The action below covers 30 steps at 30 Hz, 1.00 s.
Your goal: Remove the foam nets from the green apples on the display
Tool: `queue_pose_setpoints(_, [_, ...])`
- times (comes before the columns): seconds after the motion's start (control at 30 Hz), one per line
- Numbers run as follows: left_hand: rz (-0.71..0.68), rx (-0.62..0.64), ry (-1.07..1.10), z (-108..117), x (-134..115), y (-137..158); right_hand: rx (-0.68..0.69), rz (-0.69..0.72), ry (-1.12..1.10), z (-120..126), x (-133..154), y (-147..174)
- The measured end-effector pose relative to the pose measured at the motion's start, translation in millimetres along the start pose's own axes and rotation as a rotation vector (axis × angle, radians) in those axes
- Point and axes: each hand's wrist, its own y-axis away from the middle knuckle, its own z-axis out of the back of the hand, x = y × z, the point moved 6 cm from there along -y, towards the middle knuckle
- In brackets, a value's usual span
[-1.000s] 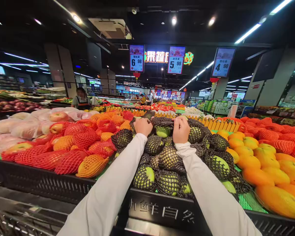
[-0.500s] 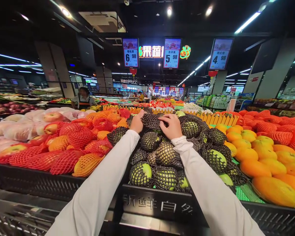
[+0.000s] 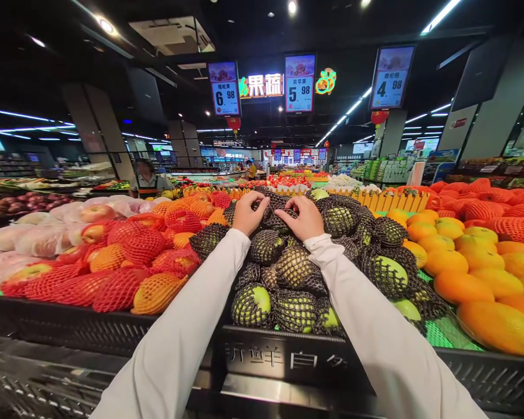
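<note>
Green apples in black foam nets fill the middle bin, and both my hands are over the back part of the heap. My left hand [image 3: 250, 213] is curled, its thumb and forefinger nearly meeting at the dark mesh. Facing it, my right hand [image 3: 304, 217] bends its fingers onto the same netted apple [image 3: 274, 221], the thumb somewhat apart from the forefinger. Dark mesh and the fingers hide most of that apple. Just below the hands lie another netted apple [image 3: 266, 247] and a paler netted one [image 3: 293, 266].
Apples in red and orange nets [image 3: 144, 241] are piled on the left, oranges [image 3: 475, 256] on the right. A black bin front [image 3: 283, 355] with white lettering runs along the near edge. Price screens [image 3: 300, 84] hang overhead. A person [image 3: 148, 180] stands far left.
My left hand has turned so its fingers and thumb curl inward. My right hand has shifted slightly, its fingers drawn back a little from the mesh. The camera view has tilted slightly.
</note>
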Motion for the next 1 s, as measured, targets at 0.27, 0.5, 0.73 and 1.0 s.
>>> queue_pose_setpoints(0.27, [0.019,-0.056,0.044,-1,-3,1,-0.251,0.03,0.11,17,5,4])
queue_pose_setpoints(0.5, [0.369,-0.244,0.732,4,20,-7,-0.376,0.049,0.01,22,3,6])
queue_pose_setpoints(0.73, [0.389,0.129,0.937,-4,0,-2,-0.037,0.087,0.02,-3,-3,0])
queue_pose_setpoints(1.0, [0.432,0.295,0.802,-22,-14,7,0.036,0.147,-0.187,-6,3,-1])
